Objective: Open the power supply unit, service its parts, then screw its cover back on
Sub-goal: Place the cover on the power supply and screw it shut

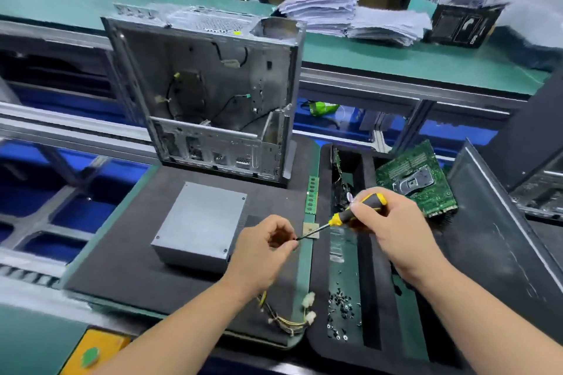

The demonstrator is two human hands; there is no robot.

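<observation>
Left hand (265, 248) pinches the tip of the screwdriver (350, 215) gripped by right hand (393, 222), right of the power supply unit (199, 222).

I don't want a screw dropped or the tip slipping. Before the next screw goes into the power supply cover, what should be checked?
1. Screwdriver gripped in right hand: ok.
2. Left hand fingers at the driver tip: ok.
3. Screw seated on the tip: cannot tell, too small.
4. Power supply unit lying flat on the black mat, cover on: ok.
5. Tip over a cover screw hole: not ok, it is off to the unit's right.
6. Spare screws within reach: ok.
</observation>
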